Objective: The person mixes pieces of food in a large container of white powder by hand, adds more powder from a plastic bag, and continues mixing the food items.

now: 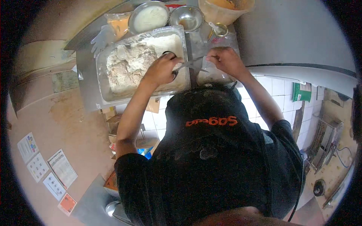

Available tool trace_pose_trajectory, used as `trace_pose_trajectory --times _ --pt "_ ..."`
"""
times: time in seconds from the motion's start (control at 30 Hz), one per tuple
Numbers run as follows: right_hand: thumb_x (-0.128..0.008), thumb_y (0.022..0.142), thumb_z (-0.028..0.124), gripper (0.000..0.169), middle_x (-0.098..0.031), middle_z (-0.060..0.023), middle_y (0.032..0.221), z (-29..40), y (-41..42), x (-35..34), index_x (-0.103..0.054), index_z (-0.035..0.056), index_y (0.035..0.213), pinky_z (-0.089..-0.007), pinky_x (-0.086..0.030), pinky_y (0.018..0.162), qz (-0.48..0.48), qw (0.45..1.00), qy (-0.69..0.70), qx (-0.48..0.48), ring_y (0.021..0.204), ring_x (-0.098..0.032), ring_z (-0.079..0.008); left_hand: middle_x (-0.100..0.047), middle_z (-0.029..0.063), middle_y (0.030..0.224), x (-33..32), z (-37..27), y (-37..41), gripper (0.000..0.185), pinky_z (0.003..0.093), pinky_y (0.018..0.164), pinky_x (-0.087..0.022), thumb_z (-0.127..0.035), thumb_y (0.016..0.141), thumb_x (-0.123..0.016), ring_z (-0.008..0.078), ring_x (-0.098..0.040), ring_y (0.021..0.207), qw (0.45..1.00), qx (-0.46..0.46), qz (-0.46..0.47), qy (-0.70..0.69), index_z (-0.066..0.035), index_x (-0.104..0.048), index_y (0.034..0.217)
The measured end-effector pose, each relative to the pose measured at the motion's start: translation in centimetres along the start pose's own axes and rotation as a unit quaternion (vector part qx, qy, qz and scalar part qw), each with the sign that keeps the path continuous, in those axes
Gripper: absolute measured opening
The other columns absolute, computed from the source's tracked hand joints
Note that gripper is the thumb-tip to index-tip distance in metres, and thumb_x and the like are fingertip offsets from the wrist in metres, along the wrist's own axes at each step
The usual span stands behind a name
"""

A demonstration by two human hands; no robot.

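Observation:
My left hand [161, 68] grips black-handled scissors [190, 63] above the right end of a clear plastic tub [186, 46]. The scissors' blades are spread and point towards my right hand [226, 60]. That hand pinches the top of a clear plastic bag [209, 69], which stands beside the tub; one blade tip is close to my fingers. What the bag holds is hard to make out. Inside the tub lie flour-coated lumps [127, 67] and loose white flour [169, 42].
Behind the tub stand a metal bowl of whitish liquid [150, 18], a metal bowl [187, 19] with a little brown liquid and a large plastic container [229, 11]. An opened can [220, 30] holds a white scoop. A bag of orange powder [118, 25] and a clear glove [103, 38] lie at the left.

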State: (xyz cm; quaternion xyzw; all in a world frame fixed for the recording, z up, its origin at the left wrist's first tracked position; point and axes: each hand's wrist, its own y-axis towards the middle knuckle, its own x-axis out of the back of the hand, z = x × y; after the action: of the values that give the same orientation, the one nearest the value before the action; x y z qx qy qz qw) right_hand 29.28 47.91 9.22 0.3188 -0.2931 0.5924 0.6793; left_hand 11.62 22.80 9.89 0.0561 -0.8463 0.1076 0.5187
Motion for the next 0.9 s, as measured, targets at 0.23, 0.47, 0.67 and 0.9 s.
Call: trace_pose_trajectory --times 0.23,0.47,0.67,0.9 --pt "-0.073 0.085 0.012 0.01 -0.071 -0.0149 0.083 0.4 -0.3 -0.6 -0.073 0.0039 0.09 -0.0384 -0.054 0.069 -0.018 1.0 0.015 0.011 0.073 -0.07 -0.0286 -0.067 0.0167 0.109 1.6 -4.4 5.2 0.033 0.0418 0.092 -0.056 -0.007 0.083 -0.062 0.034 -0.066 0.107 0.991 -0.023 0.039 0.13 -0.014 -0.073 0.113" --pt "-0.074 0.088 0.009 0.009 -0.073 -0.0063 0.084 -0.2 -1.3 -1.4 -0.073 0.0004 0.087 -0.0307 -0.052 0.068 -0.03 0.966 0.246 -0.069 0.075 -0.066 -0.0147 -0.072 0.0186 0.099 -0.2 -5.6 7.5 0.03 0.0462 0.089 -0.056 -0.012 0.085 -0.059 0.0365 -0.07 0.098 0.982 -0.058 0.096 0.15 -0.012 -0.074 0.111" --pt "-0.073 0.093 0.014 0.011 -0.069 0.003 0.083 -1.2 -1.5 -0.6 -0.074 0.0037 0.095 -0.0249 -0.048 0.066 -0.042 0.882 0.443 -0.157 0.074 -0.059 -0.0067 -0.071 0.024 0.099 -1.7 -8.0 8.7 0.034 0.0505 0.087 -0.056 -0.014 0.082 -0.063 0.0401 -0.07 0.096 0.969 0.064 0.113 -0.212 -0.01 -0.07 0.115" --pt "-0.066 0.099 0.017 0.01 -0.064 0.0035 0.084 -3.2 -3.4 0.6 -0.068 0.0075 0.101 -0.0235 -0.044 0.066 -0.092 0.828 0.516 -0.198 0.074 -0.056 -0.0062 -0.07 0.019 0.102 -4.5 -7.8 9.8 0.039 0.0471 0.095 -0.052 -0.008 0.075 -0.069 0.0382 -0.067 0.102 0.988 -0.146 0.05 -0.015 -0.01 -0.07 0.114"
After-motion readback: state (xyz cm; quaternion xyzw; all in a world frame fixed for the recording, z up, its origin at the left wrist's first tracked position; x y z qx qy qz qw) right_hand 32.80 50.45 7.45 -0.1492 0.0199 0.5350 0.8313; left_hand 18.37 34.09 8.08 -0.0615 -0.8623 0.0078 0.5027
